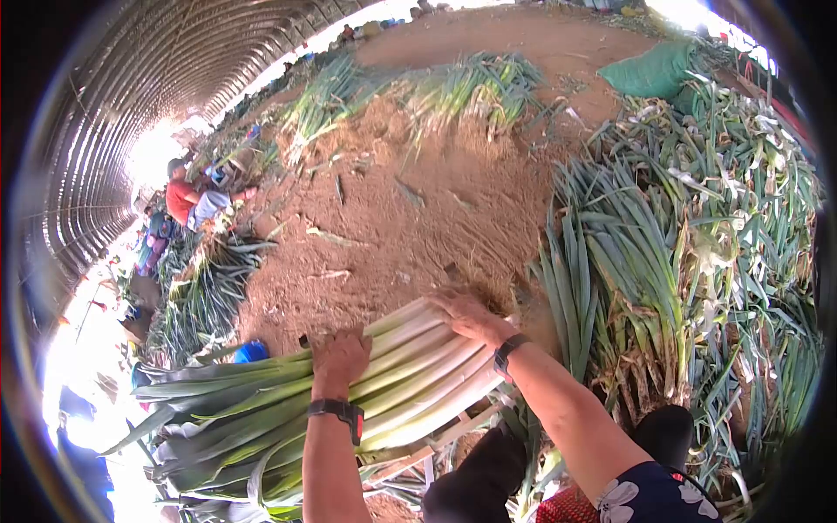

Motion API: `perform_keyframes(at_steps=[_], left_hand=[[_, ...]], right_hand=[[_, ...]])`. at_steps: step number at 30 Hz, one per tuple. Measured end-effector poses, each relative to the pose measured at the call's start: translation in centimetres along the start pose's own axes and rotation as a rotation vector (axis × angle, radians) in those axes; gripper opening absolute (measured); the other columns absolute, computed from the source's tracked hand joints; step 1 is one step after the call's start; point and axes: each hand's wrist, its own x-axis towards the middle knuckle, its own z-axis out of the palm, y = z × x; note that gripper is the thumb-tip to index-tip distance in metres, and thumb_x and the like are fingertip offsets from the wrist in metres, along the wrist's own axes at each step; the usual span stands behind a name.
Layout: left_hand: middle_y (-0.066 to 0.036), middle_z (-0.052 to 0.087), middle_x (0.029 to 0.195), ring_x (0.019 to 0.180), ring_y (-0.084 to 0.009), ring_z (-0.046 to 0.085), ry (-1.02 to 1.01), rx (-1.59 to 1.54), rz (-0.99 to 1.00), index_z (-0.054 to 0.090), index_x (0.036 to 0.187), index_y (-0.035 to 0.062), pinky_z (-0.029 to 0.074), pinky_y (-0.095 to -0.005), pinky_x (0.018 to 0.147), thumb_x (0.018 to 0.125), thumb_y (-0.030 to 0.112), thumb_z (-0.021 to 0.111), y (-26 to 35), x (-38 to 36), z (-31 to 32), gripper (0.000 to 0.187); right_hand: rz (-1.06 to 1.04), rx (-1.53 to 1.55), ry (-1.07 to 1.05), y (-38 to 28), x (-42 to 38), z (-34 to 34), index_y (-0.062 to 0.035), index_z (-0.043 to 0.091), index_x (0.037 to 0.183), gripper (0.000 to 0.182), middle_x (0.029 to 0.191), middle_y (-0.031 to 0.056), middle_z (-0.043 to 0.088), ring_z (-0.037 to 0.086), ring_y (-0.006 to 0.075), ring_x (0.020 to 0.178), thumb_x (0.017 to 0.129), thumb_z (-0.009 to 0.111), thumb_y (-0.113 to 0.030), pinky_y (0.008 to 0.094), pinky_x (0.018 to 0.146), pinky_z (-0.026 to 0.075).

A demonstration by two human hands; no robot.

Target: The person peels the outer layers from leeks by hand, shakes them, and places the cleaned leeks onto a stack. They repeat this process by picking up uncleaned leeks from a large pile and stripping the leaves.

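A thick bundle of leeks [418, 370] lies crosswise in front of me, white stems to the right and dark green leaves to the left. My left hand [342, 353] is closed over the bundle's far edge, near where the stems turn green; its fingertips are partly hidden. On the white stems rests my right hand [469, 315], with its fingers stretched along the far side. Wooden slats [405, 466] show beneath the near edge of the leeks.
Large heaps of leeks [628, 253] lie on the right, with a green sack [649, 70] behind. More leek piles [475, 87] lie across the bare soil. A person in a red top [181, 199] sits at the left. A blue object [251, 351] is beyond the leaves.
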Motion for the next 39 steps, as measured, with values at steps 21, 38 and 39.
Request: perform_keyframes(at_steps=[21, 38, 39], left_hand=[[-0.018, 0.043, 0.143, 0.134, -0.0393, 0.036, 0.155, -0.101, 0.151, 0.035, 0.147, 0.015, 0.025, -0.0553, 0.111, 0.098, 0.045, 0.04, -2.4, 1.0, 1.0, 0.058], [-0.015, 0.051, 0.136, 0.137, -0.0347, 0.034, 0.166, -0.158, 0.961, 0.052, 0.134, 0.0109, 0.017, -0.0513, 0.114, 0.088, 0.031, 0.066, 21.6, -18.8, -3.7, 0.052], [-0.015, 0.052, 0.135, 0.137, -0.0356, 0.034, 0.135, -0.168, 1.002, 0.053, 0.133, 0.0113, 0.018, -0.053, 0.113, 0.088, 0.032, 0.066, 22.3, -19.5, -4.1, 0.052]], right_hand=[[1.02, -0.118, 0.578, 11.7, -38.8, 7.2, -0.0015, 0.064, 0.101, 0.037, 0.094, 0.0254, 0.065, 0.063, 0.0398, 0.094, 0.089, 0.057, -0.036, 0.0473, 0.081, 0.048], [0.91, -0.019, 0.595, 11.9, -42.8, 7.2, -0.0057, 0.058, 0.116, 0.03, 0.111, 0.0219, 0.061, 0.061, 0.0366, 0.096, 0.092, 0.051, -0.022, 0.0427, 0.082, 0.049], [1.0, -0.112, 0.673, 11.5, -42.8, 4.8, -0.0074, 0.059, 0.117, 0.03, 0.112, 0.0214, 0.061, 0.06, 0.0366, 0.095, 0.091, 0.052, -0.02, 0.0442, 0.082, 0.048]])
